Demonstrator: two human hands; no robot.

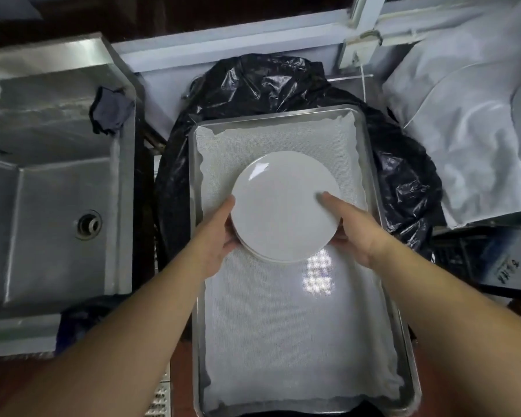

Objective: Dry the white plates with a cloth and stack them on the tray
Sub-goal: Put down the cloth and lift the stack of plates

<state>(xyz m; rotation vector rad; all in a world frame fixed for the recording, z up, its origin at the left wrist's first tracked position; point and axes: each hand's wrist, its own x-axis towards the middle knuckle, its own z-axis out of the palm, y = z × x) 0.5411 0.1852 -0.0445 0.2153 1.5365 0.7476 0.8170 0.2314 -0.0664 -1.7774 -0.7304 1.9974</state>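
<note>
Tray (402, 350): metal, lined with a white mesh mat (283, 326); it is the landmark for all that follows, its near end at the bottom of the view.
Left hand (220, 239): over the tray's left side, fingers curled round the left edge of the plates, thumb along the rim.
Right hand (348, 233): over the tray's right side, grasping the right edge of the plates, one finger laid flat on the top plate.
Plates (280, 206): a small stack of white plates, top one round and glossy, held between both hands over the tray's middle, toward its far half; whether the stack touches the mat I cannot tell.
Black bag (268, 82): crumpled plastic under and beyond the tray's far end, spreading to both sides.
Sink (57, 206): steel basin left of the tray, drain in its floor.
Dark cloth (110, 111): draped over the sink's far right rim, left of the tray's far corner.
Clear plastic sheet (469, 139): wrinkled, right of the tray's far end.
</note>
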